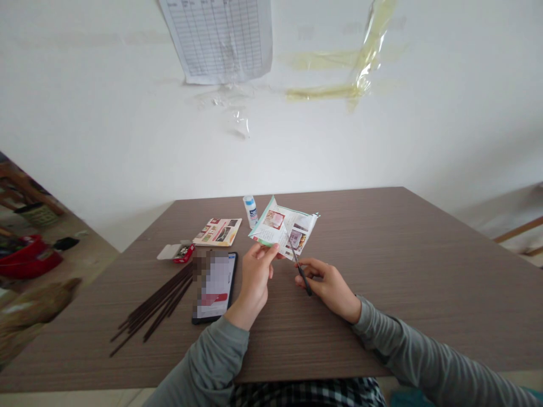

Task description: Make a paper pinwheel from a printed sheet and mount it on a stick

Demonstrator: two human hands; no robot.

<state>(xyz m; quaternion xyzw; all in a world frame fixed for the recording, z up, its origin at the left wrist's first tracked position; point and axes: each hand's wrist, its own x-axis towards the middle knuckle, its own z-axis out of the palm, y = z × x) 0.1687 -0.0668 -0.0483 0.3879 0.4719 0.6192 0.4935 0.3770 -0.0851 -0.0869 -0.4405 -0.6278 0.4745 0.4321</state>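
Note:
My left hand [257,271] pinches the lower left edge of a printed sheet of paper [283,226], which is held up above the table. Pictures and small text cover the sheet, and its upper corners stick out in points. In my right hand [328,285] is a pair of scissors [304,277] with dark handles. The blades lie across the lower part of the paper, pointing up and away from me. Whether they are parted cannot be made out. Just behind the sheet stands a glue bottle [250,212] with a blue and white label.
On the brown table [407,271], a printed booklet [218,232] lies left of the paper. Near it are an opened small red box [183,252], several thin dark sticks [156,299] and a phone [215,287]. A white wall [127,124] rises behind the table.

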